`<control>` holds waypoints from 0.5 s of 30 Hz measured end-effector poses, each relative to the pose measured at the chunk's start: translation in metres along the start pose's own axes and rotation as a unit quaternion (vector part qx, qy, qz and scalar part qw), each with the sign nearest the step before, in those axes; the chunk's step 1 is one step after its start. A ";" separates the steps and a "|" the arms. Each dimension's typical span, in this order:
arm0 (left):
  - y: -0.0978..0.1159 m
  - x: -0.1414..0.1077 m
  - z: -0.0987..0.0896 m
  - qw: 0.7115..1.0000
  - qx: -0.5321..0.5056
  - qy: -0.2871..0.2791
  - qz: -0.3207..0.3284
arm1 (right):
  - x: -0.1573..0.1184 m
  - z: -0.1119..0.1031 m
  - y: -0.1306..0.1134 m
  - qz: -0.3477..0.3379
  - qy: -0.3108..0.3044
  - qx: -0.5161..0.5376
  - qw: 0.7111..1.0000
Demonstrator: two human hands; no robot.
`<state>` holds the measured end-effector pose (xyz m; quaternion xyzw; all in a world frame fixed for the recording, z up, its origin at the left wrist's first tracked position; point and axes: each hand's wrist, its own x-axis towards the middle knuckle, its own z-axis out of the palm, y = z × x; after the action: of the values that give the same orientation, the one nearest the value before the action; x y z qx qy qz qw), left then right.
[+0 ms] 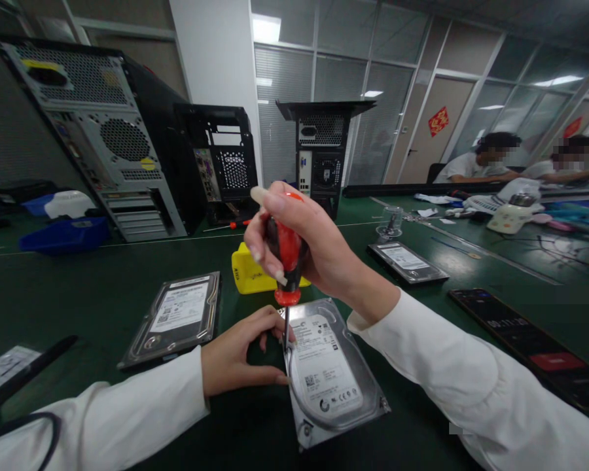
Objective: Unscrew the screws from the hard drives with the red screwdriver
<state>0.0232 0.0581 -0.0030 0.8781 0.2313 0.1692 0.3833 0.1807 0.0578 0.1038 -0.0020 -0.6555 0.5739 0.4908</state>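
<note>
My right hand (319, 235) is closed around the red and black handle of a screwdriver (289, 248), held upright. Its thin metal shaft points down to the left edge of a silver hard drive (331, 366) with a white label. The exact spot the tip meets is hard to make out. At that same left edge, my left hand (245, 353) grips the drive between thumb and fingers, close to the shaft. Right behind the drive stands a yellow bin (250, 271), partly hidden by my right hand.
Another hard drive (181, 307) lies to the left, and a third drive (407, 261) at the right. A phone (525, 343) showing a timer rests near my right sleeve. Computer cases (152, 144) stand behind, beside a blue bin (66, 234). Two people sit at the far right.
</note>
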 end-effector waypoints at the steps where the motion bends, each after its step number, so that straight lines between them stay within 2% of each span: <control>1: 0.000 0.000 0.000 1.000 0.001 0.000 0.000 | 0.000 0.000 0.000 0.005 0.007 0.001 1.000; 4: 0.000 0.000 0.000 1.000 0.002 0.001 -0.002 | -0.001 0.000 0.000 0.029 0.021 0.004 0.999; 10: 0.000 -0.001 0.000 1.000 -0.005 0.005 0.001 | -0.001 0.003 -0.006 0.031 -0.026 0.004 0.999; 15: 0.001 -0.001 0.000 1.000 -0.014 0.004 0.002 | -0.003 0.008 -0.006 0.073 0.004 0.000 0.997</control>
<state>0.0230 0.0568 -0.0022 0.8725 0.2285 0.1768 0.3941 0.1801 0.0479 0.1077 -0.0520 -0.6515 0.6086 0.4498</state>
